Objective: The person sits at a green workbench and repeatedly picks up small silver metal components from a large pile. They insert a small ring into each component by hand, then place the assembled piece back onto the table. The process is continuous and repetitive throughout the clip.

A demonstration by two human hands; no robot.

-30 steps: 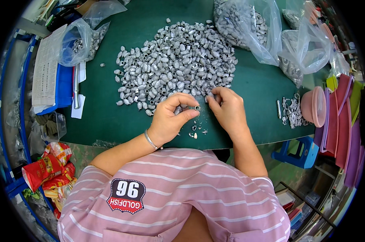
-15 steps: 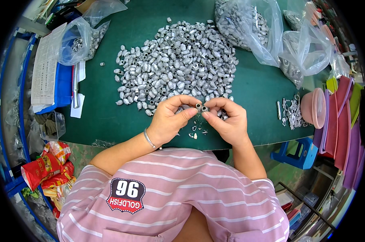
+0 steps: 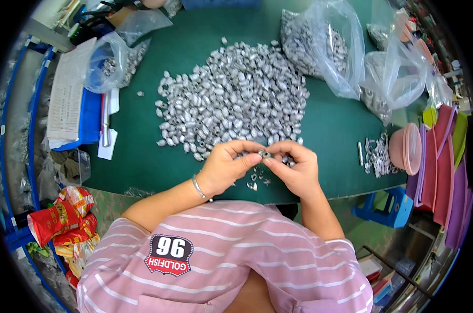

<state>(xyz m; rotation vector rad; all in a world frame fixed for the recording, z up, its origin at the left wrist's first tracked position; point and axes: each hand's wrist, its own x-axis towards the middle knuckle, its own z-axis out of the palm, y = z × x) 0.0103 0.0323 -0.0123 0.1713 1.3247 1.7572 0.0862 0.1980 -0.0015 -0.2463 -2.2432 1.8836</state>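
Small hollow metal beads, grey and oval, lie in a wide pile point(image 3: 236, 94) on the green table. Just in front of the pile, my left hand point(image 3: 223, 168) and my right hand point(image 3: 300, 169) meet fingertip to fingertip. Each hand is closed in a pinch on the hollow metal beads point(image 3: 264, 154) between them; my fingers cover much of these. Near my right fingers sit a few more beads point(image 3: 287, 159), partly hidden by the hand. Small metal scraps and crumbs point(image 3: 254, 185) are scattered below my fingertips.
Clear plastic bags of beads point(image 3: 307, 47) stand at the back right; another bag point(image 3: 124, 65) is at the left beside a blue tray point(image 3: 92, 117). Toward the right are a heap of metal trimmings point(image 3: 378, 156), a pink tub point(image 3: 405, 148) and a blue stool point(image 3: 385, 207).
The view has tilted, so the table sits lower in the picture. The two bead openings that faced up side by side are now turned and more covered by my fingers, still pinched together.
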